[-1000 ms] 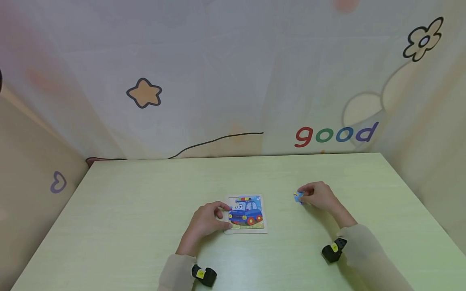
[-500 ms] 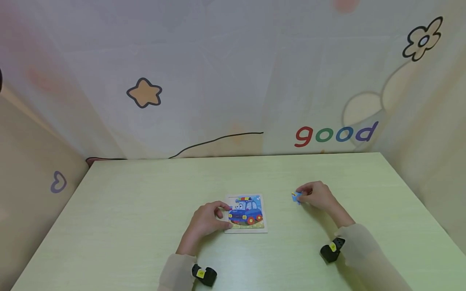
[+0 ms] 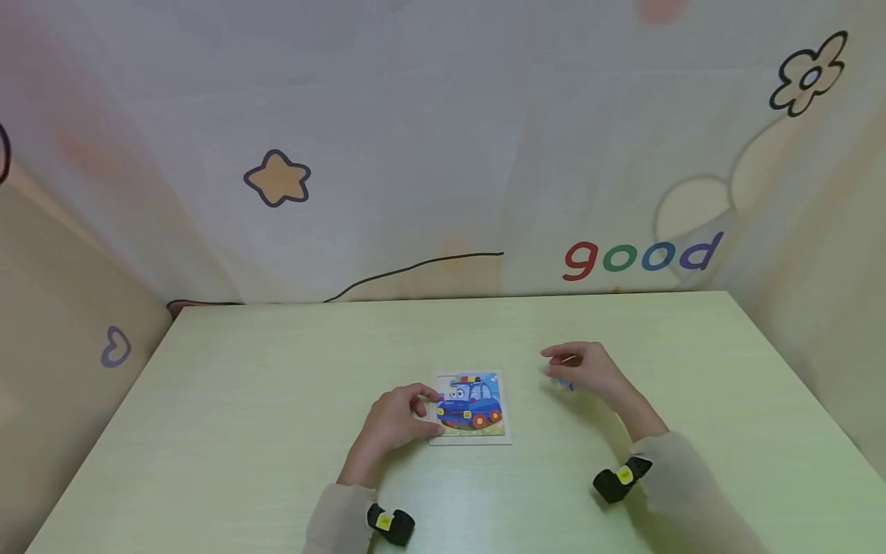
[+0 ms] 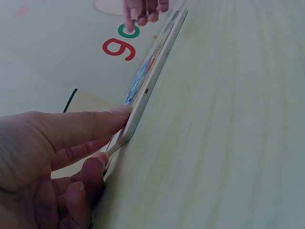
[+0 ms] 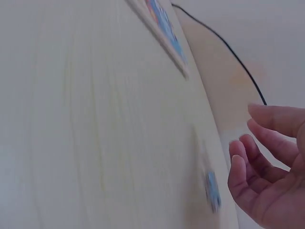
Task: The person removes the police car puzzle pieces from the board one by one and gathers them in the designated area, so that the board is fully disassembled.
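Observation:
A small square jigsaw puzzle (image 3: 477,441) with a pale frame and a blue cartoon car picture lies on the table, a plain patch showing at its upper left. My left hand (image 3: 396,418) holds its left side, thumb near the lower corner and index finger higher up; in the left wrist view the thumb (image 4: 90,126) lies on the frame's rim. To the right, my right hand (image 3: 584,368) hovers with thumb and fingers apart and nothing between them. A loose blue puzzle piece (image 5: 213,191), blurred, lies beneath it on the table, partly hidden by the hand in the head view.
The pale wooden table (image 3: 298,369) meets a printed cloth backdrop (image 3: 415,154) at its far edge. Cloth also hangs along both sides. A black camera (image 3: 393,525) is strapped to the left wrist and another camera (image 3: 621,478) to the right wrist.
The right hand has let go of the blue puzzle piece, its fingers spreading as it shifts slightly left over it. The left hand keeps its place on the puzzle.

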Tool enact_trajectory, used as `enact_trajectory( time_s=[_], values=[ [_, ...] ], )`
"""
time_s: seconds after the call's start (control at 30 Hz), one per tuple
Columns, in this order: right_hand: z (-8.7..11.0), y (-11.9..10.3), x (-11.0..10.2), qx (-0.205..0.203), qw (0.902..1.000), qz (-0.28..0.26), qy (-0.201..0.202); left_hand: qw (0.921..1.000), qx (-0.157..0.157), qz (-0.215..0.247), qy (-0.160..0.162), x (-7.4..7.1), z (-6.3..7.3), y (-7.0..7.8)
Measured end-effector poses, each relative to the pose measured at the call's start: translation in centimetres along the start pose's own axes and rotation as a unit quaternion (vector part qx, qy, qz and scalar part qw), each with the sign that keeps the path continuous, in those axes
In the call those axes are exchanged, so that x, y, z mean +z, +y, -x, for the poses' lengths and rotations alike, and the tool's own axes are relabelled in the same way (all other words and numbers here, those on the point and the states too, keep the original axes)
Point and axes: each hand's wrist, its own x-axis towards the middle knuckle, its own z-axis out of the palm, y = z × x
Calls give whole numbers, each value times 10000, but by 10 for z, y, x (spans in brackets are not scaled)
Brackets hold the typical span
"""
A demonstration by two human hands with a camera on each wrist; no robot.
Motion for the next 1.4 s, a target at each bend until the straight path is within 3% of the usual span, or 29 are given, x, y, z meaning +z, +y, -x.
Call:
enact_trajectory(
  time_s=[0.3,0.43,0.57,0.7,0.9,1.4],
  values=[
    [-16,-33,52,-299,9977,-177,-579,9999,46,67,-62,-1,0,-2],
    [-23,-40,68,-575,9958,47,-706,9999,78,58,-61,-2,0,-1],
    [-28,-44,79,-541,9953,413,-688,9999,93,80,-82,-2,0,0],
    [-29,-50,86,-345,9947,727,-643,9999,95,77,-90,-1,0,0],
    [-30,-55,90,-378,9906,1168,-597,9999,133,28,-49,-3,0,-1],
    [-33,-56,94,-444,9841,1548,-753,10000,52,43,-27,-2,0,-2]
  ],
)
